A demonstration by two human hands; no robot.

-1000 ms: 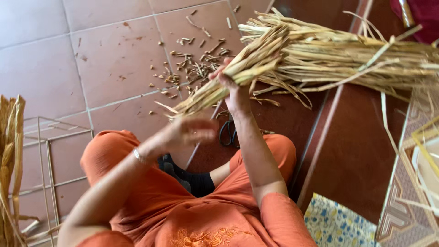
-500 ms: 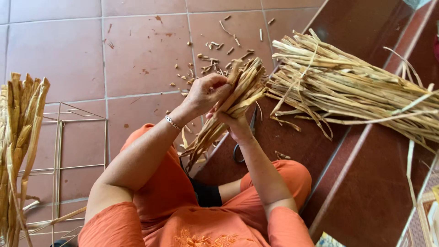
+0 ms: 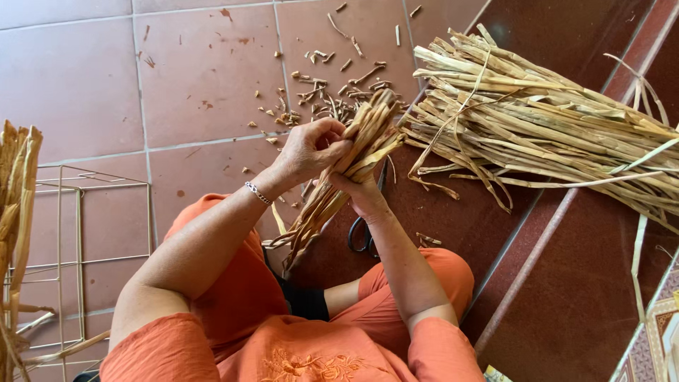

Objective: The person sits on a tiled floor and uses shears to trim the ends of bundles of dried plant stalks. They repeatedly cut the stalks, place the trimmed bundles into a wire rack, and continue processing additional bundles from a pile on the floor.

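Observation:
A small bundle of dried straw-coloured strands (image 3: 353, 152) is gripped in both hands above my lap. My left hand (image 3: 311, 150), with a thin silver bracelet on its wrist, wraps over the bundle from the left. My right hand (image 3: 362, 191) grips the same bundle from underneath. The bundle's lower ends hang down toward my orange-clad knee (image 3: 212, 233). A large pile of the same dried strands (image 3: 552, 134) lies on the floor to the right, close to the bundle's upper tips.
Black-handled scissors (image 3: 362, 233) lie on the dark red floor under my right wrist. Short cut scraps (image 3: 325, 92) litter the tiles ahead. A gold wire frame (image 3: 71, 247) stands at the left beside another upright sheaf of strands (image 3: 18, 205). A step edge (image 3: 537, 255) runs diagonally at right.
My left hand has come up from my knee and closed on the bundle. The bundle has come away from the big pile and now sits lower, nearer my lap.

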